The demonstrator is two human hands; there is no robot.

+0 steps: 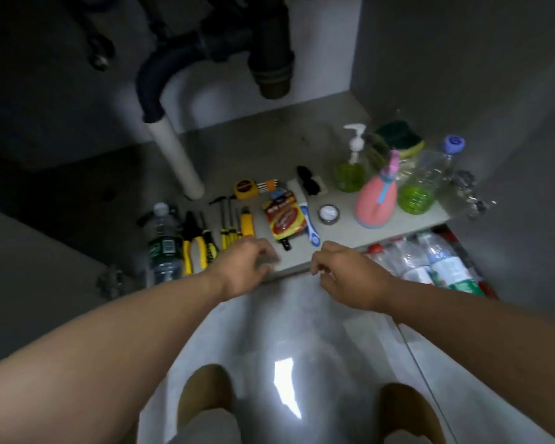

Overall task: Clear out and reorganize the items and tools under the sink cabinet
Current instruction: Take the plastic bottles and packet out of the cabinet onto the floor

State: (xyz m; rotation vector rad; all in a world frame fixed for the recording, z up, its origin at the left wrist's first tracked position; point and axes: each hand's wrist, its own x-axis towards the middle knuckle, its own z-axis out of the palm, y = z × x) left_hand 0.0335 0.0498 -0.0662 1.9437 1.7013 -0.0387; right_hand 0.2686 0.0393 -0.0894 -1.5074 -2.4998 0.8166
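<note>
Items lie in a row on the cabinet floor (269,149) under the sink. From the left: a dark water bottle (164,241), yellow pliers (193,245), yellow screwdrivers (229,229), a yellow tape measure (245,189), a red-yellow packet (284,217), a blue razor (311,229), a small round tin (328,214), a pink spray bottle (377,200), green soap bottles (351,169). My left hand (244,267) hovers at the cabinet's front edge with fingers loosely curled, holding nothing. My right hand (346,277) hovers beside it, also loosely curled and empty.
Dark drain pipes (205,49) and a white pipe (177,155) hang over the cabinet's left half. Several plastic bottles (430,261) lie on the floor at the right. A sponge (401,136) sits at the back right. Glossy tile floor (285,331) lies below my hands.
</note>
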